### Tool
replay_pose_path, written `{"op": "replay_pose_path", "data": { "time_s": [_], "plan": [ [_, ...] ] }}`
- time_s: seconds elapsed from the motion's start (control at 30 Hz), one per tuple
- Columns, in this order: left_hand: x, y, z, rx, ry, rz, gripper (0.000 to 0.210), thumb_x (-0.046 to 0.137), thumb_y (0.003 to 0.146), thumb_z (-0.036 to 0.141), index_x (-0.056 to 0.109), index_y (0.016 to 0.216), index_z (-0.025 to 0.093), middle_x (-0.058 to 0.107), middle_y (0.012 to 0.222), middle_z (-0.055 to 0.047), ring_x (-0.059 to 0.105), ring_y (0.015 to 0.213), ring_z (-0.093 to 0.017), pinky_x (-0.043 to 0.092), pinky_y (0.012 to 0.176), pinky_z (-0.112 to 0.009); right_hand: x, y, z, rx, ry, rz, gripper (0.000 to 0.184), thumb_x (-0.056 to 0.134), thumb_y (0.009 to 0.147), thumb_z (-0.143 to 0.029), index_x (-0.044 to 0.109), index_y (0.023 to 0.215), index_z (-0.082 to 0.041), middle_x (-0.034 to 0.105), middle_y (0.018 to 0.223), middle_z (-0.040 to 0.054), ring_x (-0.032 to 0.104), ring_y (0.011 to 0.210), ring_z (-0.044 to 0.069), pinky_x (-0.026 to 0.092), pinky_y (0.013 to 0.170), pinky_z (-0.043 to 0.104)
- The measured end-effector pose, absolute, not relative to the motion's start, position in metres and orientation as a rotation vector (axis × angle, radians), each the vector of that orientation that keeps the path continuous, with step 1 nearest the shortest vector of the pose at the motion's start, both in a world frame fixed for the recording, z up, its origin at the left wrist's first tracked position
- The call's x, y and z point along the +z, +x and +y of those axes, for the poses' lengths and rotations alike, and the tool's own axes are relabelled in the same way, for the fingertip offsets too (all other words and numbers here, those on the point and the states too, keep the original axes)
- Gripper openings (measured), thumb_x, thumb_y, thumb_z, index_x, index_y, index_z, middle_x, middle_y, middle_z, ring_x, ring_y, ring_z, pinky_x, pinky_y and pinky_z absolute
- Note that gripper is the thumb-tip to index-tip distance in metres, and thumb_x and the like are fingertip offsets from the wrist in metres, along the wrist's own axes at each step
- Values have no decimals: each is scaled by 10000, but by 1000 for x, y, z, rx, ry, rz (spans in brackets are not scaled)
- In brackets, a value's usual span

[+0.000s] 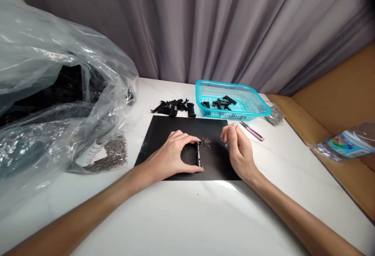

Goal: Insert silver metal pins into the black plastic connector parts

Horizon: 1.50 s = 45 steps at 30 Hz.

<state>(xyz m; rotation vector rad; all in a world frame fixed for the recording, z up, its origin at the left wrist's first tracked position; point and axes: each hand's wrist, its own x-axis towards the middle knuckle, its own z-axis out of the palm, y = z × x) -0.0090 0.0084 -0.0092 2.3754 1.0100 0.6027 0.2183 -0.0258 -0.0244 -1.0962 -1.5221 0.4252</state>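
Observation:
My left hand (pixel 172 154) grips a narrow black plastic part (pixel 199 154) by its two ends, thumb at the near end and fingers at the far end. The part stands on a black mat (pixel 190 125). Just right of it lies a small pile of metal pins or screws (pixel 208 143). My right hand (pixel 240 148) is raised over the mat's right edge with its fingers curled and pinched. Whatever is between those fingertips is too small to name.
Several black plastic parts (pixel 172 107) lie behind the mat. More are in a turquoise basket (pixel 234 114). Pink-handled snips (pixel 252 132) lie at right, near a plastic bottle (pixel 345 145) and cardboard box (pixel 336 76). Clear bags (pixel 108 152) stand at left.

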Motion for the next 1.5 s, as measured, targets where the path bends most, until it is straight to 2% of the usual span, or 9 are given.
{"op": "replay_pose_path", "data": {
  "time_s": [0.1,0.2,0.37,0.53,0.67,0.93,1.2,1.37,1.5],
  "plan": [
    [-10,-11,7,606,2396,1009,660,888,683,543,666,1230,246,659,1121,-60,565,1116,-285,499,982,-446,-24,218,-29,399,-1152,-1665,359,316,1120,-321,509,834,-220,555,788,12,530,690,147,433,678,302],
    [-8,-11,3,672,2467,982,615,867,730,513,642,1235,244,663,1134,-60,563,1115,-287,481,992,-456,-23,207,-39,114,-1296,-1876,349,450,1081,-345,526,766,-218,574,704,11,498,671,170,373,654,324],
    [-4,-9,-7,801,2629,898,525,744,849,213,537,1331,241,636,1302,-68,546,1218,-269,436,1067,-435,-25,184,-54,-96,-1323,-1962,304,627,975,-421,588,758,-213,663,695,16,532,660,191,372,658,333],
    [-1,-18,6,798,2635,992,852,785,836,512,364,1535,266,559,1463,-104,512,1336,-317,420,1137,-490,-21,196,-34,-133,-1330,-1919,243,584,1001,-390,632,841,-214,687,749,45,586,700,213,399,647,319],
    [-2,-41,35,799,2642,1261,576,621,970,510,472,1467,262,549,1486,-97,481,1374,-306,393,1170,-514,-2,231,3,-323,-1476,-1758,370,540,1028,-523,692,905,-209,710,751,51,605,714,223,350,629,309],
    [-13,-64,60,666,2633,1568,555,575,976,540,534,1459,269,422,1607,-108,393,1448,-366,394,1165,-606,25,268,72,-535,-1869,-1813,405,604,999,-488,724,756,-187,725,784,78,627,753,224,233,592,316],
    [-22,-60,55,725,2611,1520,539,545,1000,473,498,1492,258,492,1554,-110,451,1415,-354,430,1147,-581,14,239,56,-783,-1606,-1802,344,427,1082,-345,714,1046,-160,686,973,122,591,834,241,374,729,342],
    [-23,-61,57,748,2625,1380,450,438,1053,335,486,1490,237,580,1459,-106,528,1345,-295,425,1145,-523,-7,180,10,-456,-1113,-2373,261,465,1071,-258,678,942,-180,644,853,68,579,772,210,449,715,336],
    [-22,-61,60,765,2650,1320,406,420,1039,223,563,1414,284,654,1343,-49,595,1262,-227,464,1118,-424,-15,150,-9,-313,-992,-2529,278,500,1061,-292,646,1263,-167,691,1083,120,616,917,246,536,789,379]
  ]
}}
